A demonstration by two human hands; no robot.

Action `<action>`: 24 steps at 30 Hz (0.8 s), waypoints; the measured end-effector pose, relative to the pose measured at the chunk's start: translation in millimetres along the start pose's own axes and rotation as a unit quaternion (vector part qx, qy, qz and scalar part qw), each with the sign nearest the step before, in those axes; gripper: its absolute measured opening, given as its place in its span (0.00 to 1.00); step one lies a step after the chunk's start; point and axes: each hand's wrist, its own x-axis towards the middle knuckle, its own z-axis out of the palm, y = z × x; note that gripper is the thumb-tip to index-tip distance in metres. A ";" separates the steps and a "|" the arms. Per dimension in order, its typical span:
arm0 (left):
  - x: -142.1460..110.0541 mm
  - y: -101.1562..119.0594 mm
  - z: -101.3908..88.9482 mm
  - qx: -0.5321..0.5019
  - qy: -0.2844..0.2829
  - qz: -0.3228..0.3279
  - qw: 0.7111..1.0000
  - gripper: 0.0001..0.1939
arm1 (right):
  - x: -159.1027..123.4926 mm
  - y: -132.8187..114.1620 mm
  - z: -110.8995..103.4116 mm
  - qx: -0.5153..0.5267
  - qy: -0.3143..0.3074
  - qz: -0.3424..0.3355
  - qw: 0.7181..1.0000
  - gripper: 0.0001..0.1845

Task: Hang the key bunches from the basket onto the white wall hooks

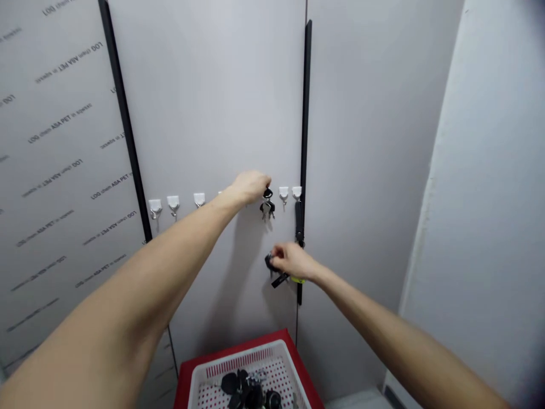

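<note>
We have our left hand (252, 186) raised against the grey cabinet door (221, 96), its grip narrow and holding the top of a key bunch (267, 210), which hangs just below the fingertips. We cannot tell whether a hook behind the hand also carries it. Lower and to the right, our right hand (293, 260) has its grip pinched on a black key fob (269, 261); a black strap (280, 280) sticks out beneath the fingers, and a yellow-green tag (298, 280) shows under the wrist side, though we cannot tell what it belongs to.

White hooks run in a row across the door: a left-end hook (155, 207) near one black handle strip (128, 125), others partly behind our left forearm, and a right-end hook (297, 193) beside the other strip. From that last one a black key holder (299, 221) hangs down towards our right hand.

Below, a white plastic basket (292, 366) stands on a red surface (185, 378), with more black-headed keys (253, 395) heaped inside it.
</note>
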 end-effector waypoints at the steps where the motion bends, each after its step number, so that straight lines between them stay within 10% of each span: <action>1: 2.6 3.0 0.6 0.001 0.000 0.027 1.000 0.12 | -4.9 4.2 11.4 0.001 -0.022 -0.001 1.000 0.07; 8: -3.1 -6.5 4.1 -0.119 0.038 -0.060 0.990 0.13 | -45.8 27.6 80.5 0.045 -0.170 0.018 0.984 0.09; 18: -11.5 -2.1 5.9 -0.136 -0.039 -0.052 0.989 0.11 | -70.9 43.1 113.1 -0.007 -0.232 0.039 0.972 0.13; 24: 5.3 2.6 1.9 -0.127 0.052 -0.152 0.979 0.13 | -97.2 48.5 143.9 -0.029 -0.282 0.079 0.956 0.16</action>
